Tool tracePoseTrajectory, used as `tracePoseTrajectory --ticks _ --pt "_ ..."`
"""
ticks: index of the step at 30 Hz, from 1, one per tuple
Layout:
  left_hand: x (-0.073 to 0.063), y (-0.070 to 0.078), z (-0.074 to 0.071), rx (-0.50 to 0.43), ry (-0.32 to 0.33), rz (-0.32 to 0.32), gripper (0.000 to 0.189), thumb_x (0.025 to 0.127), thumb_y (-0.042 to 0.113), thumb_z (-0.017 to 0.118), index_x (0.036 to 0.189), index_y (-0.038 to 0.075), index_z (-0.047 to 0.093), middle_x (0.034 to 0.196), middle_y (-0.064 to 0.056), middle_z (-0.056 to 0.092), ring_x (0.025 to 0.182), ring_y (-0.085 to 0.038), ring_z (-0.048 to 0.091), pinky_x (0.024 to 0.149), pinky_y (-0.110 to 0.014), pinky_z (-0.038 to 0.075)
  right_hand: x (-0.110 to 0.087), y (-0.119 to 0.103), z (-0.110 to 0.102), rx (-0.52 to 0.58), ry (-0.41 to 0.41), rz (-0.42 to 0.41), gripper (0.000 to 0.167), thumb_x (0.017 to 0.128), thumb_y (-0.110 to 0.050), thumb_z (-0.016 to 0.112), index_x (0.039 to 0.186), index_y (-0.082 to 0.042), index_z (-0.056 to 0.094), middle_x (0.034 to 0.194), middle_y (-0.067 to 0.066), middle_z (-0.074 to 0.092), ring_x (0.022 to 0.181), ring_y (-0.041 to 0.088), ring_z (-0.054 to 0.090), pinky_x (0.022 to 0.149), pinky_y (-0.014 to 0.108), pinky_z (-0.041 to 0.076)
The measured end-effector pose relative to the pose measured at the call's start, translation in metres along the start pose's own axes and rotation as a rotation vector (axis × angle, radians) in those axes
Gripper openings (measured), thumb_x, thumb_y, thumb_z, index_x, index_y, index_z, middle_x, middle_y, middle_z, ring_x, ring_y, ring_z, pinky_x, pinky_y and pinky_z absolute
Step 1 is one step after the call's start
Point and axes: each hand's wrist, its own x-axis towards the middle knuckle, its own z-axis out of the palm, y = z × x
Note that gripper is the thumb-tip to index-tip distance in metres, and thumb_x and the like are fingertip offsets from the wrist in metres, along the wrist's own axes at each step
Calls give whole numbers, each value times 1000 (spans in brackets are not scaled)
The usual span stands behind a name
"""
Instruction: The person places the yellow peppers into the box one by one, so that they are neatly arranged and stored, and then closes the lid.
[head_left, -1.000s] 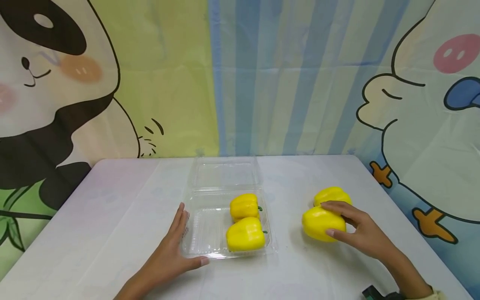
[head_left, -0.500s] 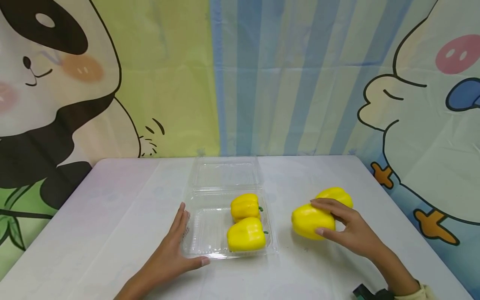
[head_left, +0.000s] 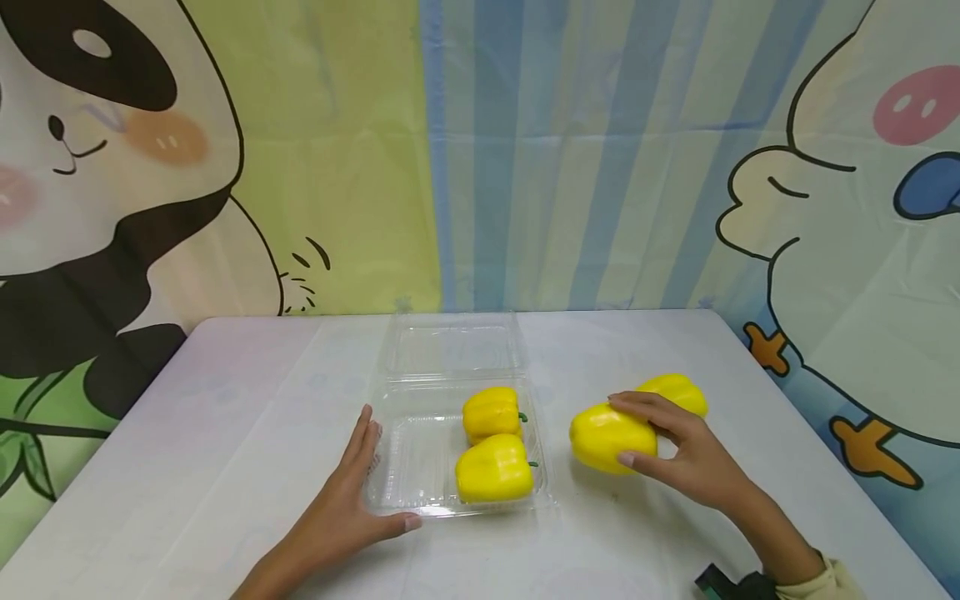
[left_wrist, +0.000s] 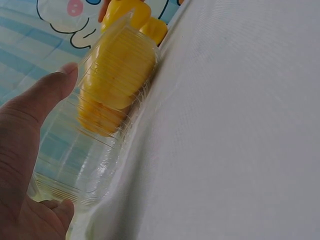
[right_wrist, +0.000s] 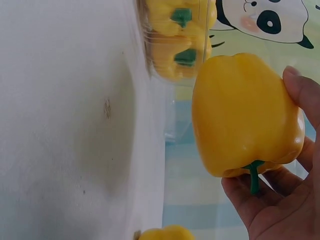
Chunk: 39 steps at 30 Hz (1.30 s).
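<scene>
My right hand [head_left: 678, 454] grips a yellow bell pepper [head_left: 613, 438] between thumb and fingers, lifted off the table. Its green stem [right_wrist: 254, 180] points back toward the palm in the right wrist view. At the left front corner of a clear plastic clamshell box [head_left: 408, 467], my left hand [head_left: 341, 508] lies with thumb spread and fingers extended along the side. Two yellow bell peppers sit in the box's right half, a front one [head_left: 493, 469] and a rear one [head_left: 491, 413]. Another yellow bell pepper [head_left: 678, 392] lies behind my right hand, partly hidden by it.
The box's lid [head_left: 453, 346] is folded back flat toward the rear edge of the white-covered table [head_left: 247, 400]. A printed curtain [head_left: 540, 150] with cartoon animals stands right behind the table. A dark device [head_left: 738, 583] is on my right wrist.
My right hand has carried its bell pepper leftward toward the box, away from the one behind it. The left hand and the box have stayed in place.
</scene>
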Motion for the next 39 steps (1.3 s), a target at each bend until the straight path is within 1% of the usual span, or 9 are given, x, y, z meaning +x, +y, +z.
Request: tracePoseTrajectory --ticks 5,8,11,18,25,28,33,37,39 --pt "0 1 0 2 -1 -14 130 63 61 83 156 6 10 163 -1 -3 142 -36 24 107 -62 25 2 -3 4 26 8 -12 55 80 -8 80 131 -14 62 133 3 57 118 2 50 92 14 43" --pt "0 1 0 5 -3 -19 130 63 62 83 157 7 10 163 0 -2 142 -36 26 107 -61 26 3 -4 7 20 19 -8 55 80 -8 80 131 -13 62 133 4 56 117 2 50 92 14 43" --pt "0 1 0 6 -5 -18 130 63 62 82 156 6 10 163 1 -4 142 -36 25 107 -61 25 4 -4 8 -1 31 -3 55 80 -9 80 131 -13 62 133 4 57 117 3 51 92 14 42" --pt "0 1 1 7 -4 -19 131 63 63 82 156 6 10 163 2 -5 142 -36 25 106 -62 25 8 -7 11 -27 56 -17 56 80 -10 81 132 -14 62 133 3 57 117 12 53 93 14 42" --pt "0 1 0 14 -5 -30 131 63 63 82 157 9 9 163 1 -5 143 -36 22 106 -62 24 17 -12 15 -21 63 -68 58 78 -8 82 132 -12 61 133 4 55 116 17 54 92 19 46" --pt "0 1 0 17 -8 -28 131 63 63 82 157 9 8 163 0 -6 143 -37 23 106 -62 25 22 -13 17 2 71 -103 59 77 -5 82 132 -11 61 134 4 55 117 16 54 92 18 46" --pt "0 1 0 13 -13 -35 131 63 63 82 157 10 8 163 1 -5 142 -37 26 106 -63 25 27 -13 22 58 67 -169 63 74 3 82 132 -6 60 134 8 54 119 13 53 93 17 45" --pt "1 0 0 3 -5 -41 131 62 61 84 157 11 9 163 3 -4 140 -35 29 106 -62 25 30 -16 24 59 60 -175 63 74 2 82 132 -6 59 135 8 54 118 14 53 93 17 45" --pt "2 -1 0 1 0 -41 131 62 61 84 157 11 9 163 3 -4 141 -34 28 106 -62 25 32 -18 26 62 55 -177 62 75 1 82 133 -6 59 135 8 54 118 15 53 93 18 45"
